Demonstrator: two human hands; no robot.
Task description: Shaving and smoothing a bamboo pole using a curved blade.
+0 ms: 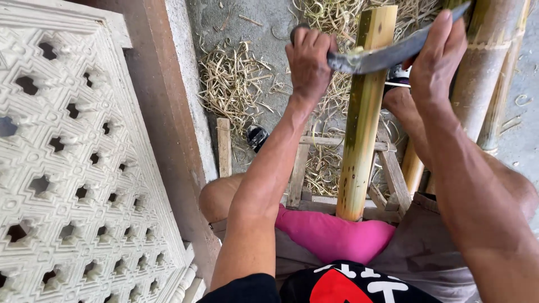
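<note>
My left hand (307, 60) is clenched around the handle end of a curved dark knife (387, 54). My right hand (439, 56) presses on the back of the blade toward its tip. The blade lies crosswise on a green-yellow bamboo pole (362, 120) that leans up from my lap, its lower end resting on a pink cloth (337, 235) between my knees. A pale strip is shaved along the pole's upper part.
A carved white lattice panel (73, 163) in a wooden frame stands at the left. Bamboo shavings (233, 84) litter the concrete floor. More bamboo poles (485, 73) lean at the right. A small wooden stool frame (387, 168) sits under the pole.
</note>
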